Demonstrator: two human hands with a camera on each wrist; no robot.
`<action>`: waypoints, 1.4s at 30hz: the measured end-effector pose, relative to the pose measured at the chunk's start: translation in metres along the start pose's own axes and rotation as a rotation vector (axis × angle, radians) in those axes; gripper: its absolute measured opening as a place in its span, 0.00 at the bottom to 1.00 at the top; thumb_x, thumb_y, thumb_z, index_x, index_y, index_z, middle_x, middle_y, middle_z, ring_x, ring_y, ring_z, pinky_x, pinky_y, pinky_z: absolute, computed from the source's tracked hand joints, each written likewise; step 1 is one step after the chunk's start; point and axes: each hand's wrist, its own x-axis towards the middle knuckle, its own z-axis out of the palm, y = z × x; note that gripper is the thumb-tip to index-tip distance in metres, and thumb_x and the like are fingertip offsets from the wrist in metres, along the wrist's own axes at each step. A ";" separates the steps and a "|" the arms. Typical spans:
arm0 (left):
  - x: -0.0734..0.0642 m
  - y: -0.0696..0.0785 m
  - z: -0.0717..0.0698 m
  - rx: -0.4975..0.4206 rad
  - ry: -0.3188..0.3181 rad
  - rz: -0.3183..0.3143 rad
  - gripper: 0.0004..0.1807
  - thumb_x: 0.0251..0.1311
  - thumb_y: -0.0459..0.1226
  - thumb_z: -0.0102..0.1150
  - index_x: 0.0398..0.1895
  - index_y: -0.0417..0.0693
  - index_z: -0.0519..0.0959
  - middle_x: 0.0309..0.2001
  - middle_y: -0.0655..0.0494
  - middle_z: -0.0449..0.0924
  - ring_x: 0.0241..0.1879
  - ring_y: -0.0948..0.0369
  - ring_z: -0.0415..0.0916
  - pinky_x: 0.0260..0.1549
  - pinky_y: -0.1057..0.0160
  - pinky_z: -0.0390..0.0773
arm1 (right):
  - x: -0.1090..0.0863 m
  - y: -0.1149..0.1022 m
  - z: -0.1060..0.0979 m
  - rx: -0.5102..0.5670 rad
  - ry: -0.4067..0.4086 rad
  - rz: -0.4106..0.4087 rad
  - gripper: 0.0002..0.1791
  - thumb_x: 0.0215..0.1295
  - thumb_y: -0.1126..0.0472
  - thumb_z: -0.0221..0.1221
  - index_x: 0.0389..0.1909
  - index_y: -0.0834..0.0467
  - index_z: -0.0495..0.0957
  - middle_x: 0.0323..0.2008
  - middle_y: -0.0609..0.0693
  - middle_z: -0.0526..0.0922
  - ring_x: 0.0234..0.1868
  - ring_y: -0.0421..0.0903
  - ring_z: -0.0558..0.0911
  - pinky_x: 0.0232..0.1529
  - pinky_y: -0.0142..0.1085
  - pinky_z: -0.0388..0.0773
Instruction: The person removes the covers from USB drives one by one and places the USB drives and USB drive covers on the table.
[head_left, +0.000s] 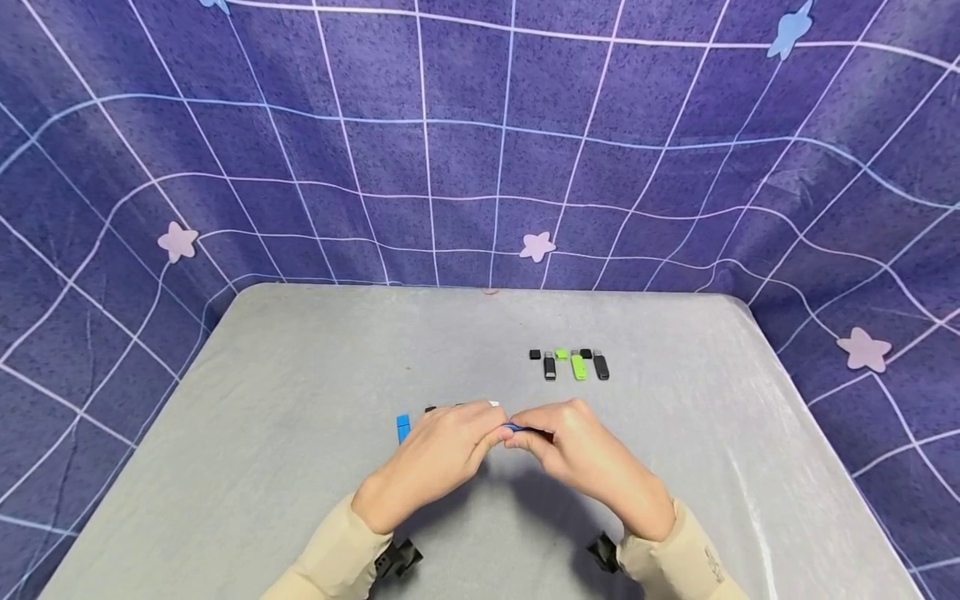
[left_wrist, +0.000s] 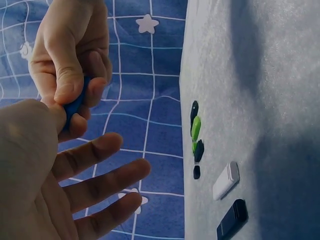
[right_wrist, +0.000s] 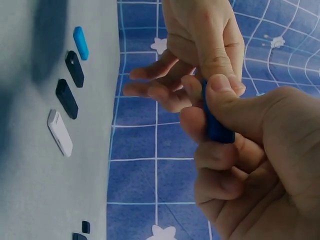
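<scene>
Blue drive [right_wrist: 221,132] is off the desk [head_left: 300,350], between the hands. Left hand [head_left: 448,437] pinches one end, other fingers fanned out, likely to keep them clear. Right hand [head_left: 588,442] grips the other end, thumb on top, fingers curled; looks the firmer hold. Gripping at two ends probably steadies something this small. Fingers cover most of it, so can't tell if it's capped.

Beside and just beyond left hand, a row: spare blue drive [right_wrist: 81,44], two black drives [right_wrist: 74,69], white drive [right_wrist: 60,133], spaced, apparently for easy picking. Farther out, past right hand: green drive [head_left: 579,367] between two dark drives [head_left: 550,367], connectors bare, caps [head_left: 561,354] nearby, maybe to keep sets together.
</scene>
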 end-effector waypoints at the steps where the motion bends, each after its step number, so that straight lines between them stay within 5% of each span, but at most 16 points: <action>1: 0.000 0.000 0.000 -0.004 0.004 0.000 0.16 0.79 0.49 0.48 0.29 0.60 0.70 0.26 0.69 0.63 0.21 0.70 0.58 0.19 0.72 0.59 | 0.000 0.000 0.000 -0.001 0.007 -0.022 0.05 0.65 0.63 0.68 0.30 0.51 0.85 0.22 0.39 0.79 0.24 0.27 0.69 0.27 0.18 0.70; 9: 0.001 0.000 -0.001 0.014 0.011 0.018 0.15 0.80 0.49 0.47 0.30 0.61 0.71 0.29 0.69 0.64 0.22 0.72 0.58 0.20 0.74 0.59 | -0.002 0.003 0.003 0.013 0.045 -0.127 0.07 0.65 0.69 0.67 0.29 0.56 0.82 0.21 0.41 0.76 0.23 0.28 0.65 0.25 0.17 0.66; 14: -0.005 -0.010 -0.008 -0.016 0.040 -0.034 0.12 0.77 0.46 0.52 0.32 0.58 0.72 0.28 0.68 0.65 0.24 0.71 0.61 0.22 0.72 0.64 | -0.011 0.013 -0.007 0.021 0.116 -0.121 0.07 0.61 0.72 0.67 0.40 0.63 0.88 0.29 0.48 0.88 0.25 0.31 0.76 0.28 0.19 0.75; 23: -0.021 -0.031 -0.026 0.000 0.117 -0.166 0.05 0.76 0.42 0.56 0.43 0.57 0.82 0.35 0.70 0.77 0.31 0.71 0.70 0.31 0.66 0.76 | -0.037 0.037 -0.030 -0.150 0.245 0.086 0.12 0.57 0.73 0.70 0.43 0.61 0.88 0.37 0.50 0.90 0.33 0.40 0.86 0.37 0.23 0.80; 28: -0.016 -0.030 -0.026 0.008 0.112 -0.132 0.10 0.73 0.39 0.57 0.52 0.52 0.84 0.43 0.63 0.85 0.37 0.67 0.77 0.37 0.63 0.80 | -0.038 0.037 -0.026 -0.160 0.229 0.214 0.10 0.64 0.71 0.66 0.45 0.59 0.87 0.38 0.47 0.88 0.30 0.34 0.77 0.30 0.24 0.76; 34: -0.009 -0.031 -0.023 0.031 0.097 -0.098 0.15 0.74 0.39 0.58 0.60 0.48 0.81 0.51 0.57 0.87 0.51 0.60 0.83 0.51 0.57 0.83 | -0.033 0.036 -0.022 -0.116 0.220 0.261 0.10 0.64 0.71 0.66 0.43 0.58 0.87 0.38 0.45 0.85 0.30 0.34 0.77 0.30 0.29 0.79; 42: 0.003 -0.035 -0.022 0.022 0.131 -0.056 0.11 0.71 0.36 0.62 0.54 0.50 0.84 0.50 0.59 0.85 0.48 0.59 0.81 0.48 0.59 0.82 | -0.023 0.038 -0.019 -0.088 0.260 0.334 0.10 0.60 0.70 0.71 0.42 0.60 0.89 0.37 0.48 0.89 0.28 0.37 0.77 0.28 0.31 0.76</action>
